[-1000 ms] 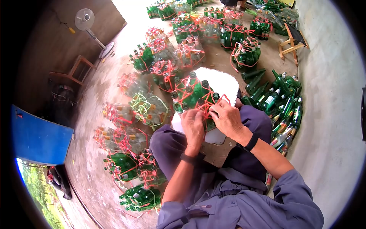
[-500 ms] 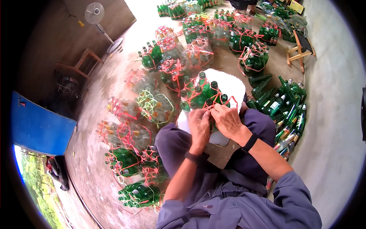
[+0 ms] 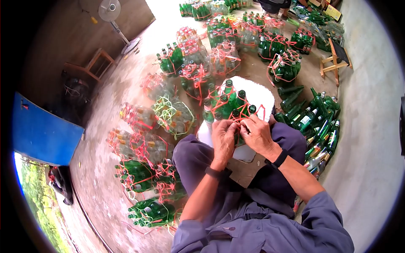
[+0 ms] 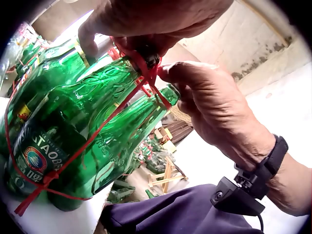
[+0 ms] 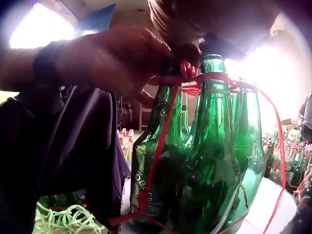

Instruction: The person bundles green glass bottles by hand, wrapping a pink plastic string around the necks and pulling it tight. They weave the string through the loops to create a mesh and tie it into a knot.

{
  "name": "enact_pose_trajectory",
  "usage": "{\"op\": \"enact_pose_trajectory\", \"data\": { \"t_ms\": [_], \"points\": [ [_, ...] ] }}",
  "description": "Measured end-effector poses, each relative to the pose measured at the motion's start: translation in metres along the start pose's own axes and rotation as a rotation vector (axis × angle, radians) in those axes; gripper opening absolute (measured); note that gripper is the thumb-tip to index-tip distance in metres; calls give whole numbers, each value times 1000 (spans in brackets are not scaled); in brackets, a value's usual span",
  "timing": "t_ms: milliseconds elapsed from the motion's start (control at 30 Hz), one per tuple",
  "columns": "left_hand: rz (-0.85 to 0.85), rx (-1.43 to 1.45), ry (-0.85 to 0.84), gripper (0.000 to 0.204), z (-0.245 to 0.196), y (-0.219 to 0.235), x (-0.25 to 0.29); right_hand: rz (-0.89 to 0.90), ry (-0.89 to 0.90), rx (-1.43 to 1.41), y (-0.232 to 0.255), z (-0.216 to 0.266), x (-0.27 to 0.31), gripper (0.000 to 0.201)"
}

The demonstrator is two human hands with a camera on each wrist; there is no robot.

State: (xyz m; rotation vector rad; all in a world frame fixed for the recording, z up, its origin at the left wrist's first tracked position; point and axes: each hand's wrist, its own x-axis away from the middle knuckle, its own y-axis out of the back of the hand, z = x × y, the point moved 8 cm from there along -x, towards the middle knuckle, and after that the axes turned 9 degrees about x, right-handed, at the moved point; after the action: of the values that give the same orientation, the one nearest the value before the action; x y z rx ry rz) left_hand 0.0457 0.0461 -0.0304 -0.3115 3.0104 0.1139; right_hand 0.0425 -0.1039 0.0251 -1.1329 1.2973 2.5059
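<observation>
A bundle of green glass bottles [image 3: 231, 101] stands on a white block-like surface [image 3: 263, 89] between the person's knees. Red plastic twine [image 4: 101, 130] runs round the bottles and crosses over their necks, with a knot [image 4: 47, 181] low beside a label. At the near bottle necks, the left hand [image 3: 224, 137] pinches the twine between thumb and fingers. Close beside it the right hand [image 3: 258, 134] pinches the twine too, thumb and fingertips drawn together. In the right wrist view a loop of twine [image 5: 280, 141] hangs loosely along the right of the bundle; the hands partly hide the nearest necks.
Tied bottle bundles [image 3: 162, 213] stand in rows on the left and ahead. Loose green bottles [image 3: 322, 126] lie heaped along the right wall [image 3: 367, 139]. A folding stool [image 3: 335, 63], a standing fan [image 3: 110, 12] and a blue panel [image 3: 46, 128] are farther off.
Both hands stay at the near bottle necks, and the fingers have shifted slightly along the twine. The head view has swung a little, moving the scene right and then slightly down.
</observation>
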Motion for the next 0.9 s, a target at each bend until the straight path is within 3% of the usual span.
{"op": "enact_pose_trajectory", "data": {
  "t_ms": [167,233,733,900],
  "points": [
    [34,42,0,14,-3,-3,0,-50,-141,-79,7,-8,12,12],
    [40,81,20,14,-6,-4,2,-43,-292,-138,10,-15,16,12],
    [77,105,9,14,1,-6,0,-21,-390,-80,9,-16,24,11],
    [78,133,0,14,-3,-7,3,-34,-323,-17,7,-13,22,11]
  ]
}}
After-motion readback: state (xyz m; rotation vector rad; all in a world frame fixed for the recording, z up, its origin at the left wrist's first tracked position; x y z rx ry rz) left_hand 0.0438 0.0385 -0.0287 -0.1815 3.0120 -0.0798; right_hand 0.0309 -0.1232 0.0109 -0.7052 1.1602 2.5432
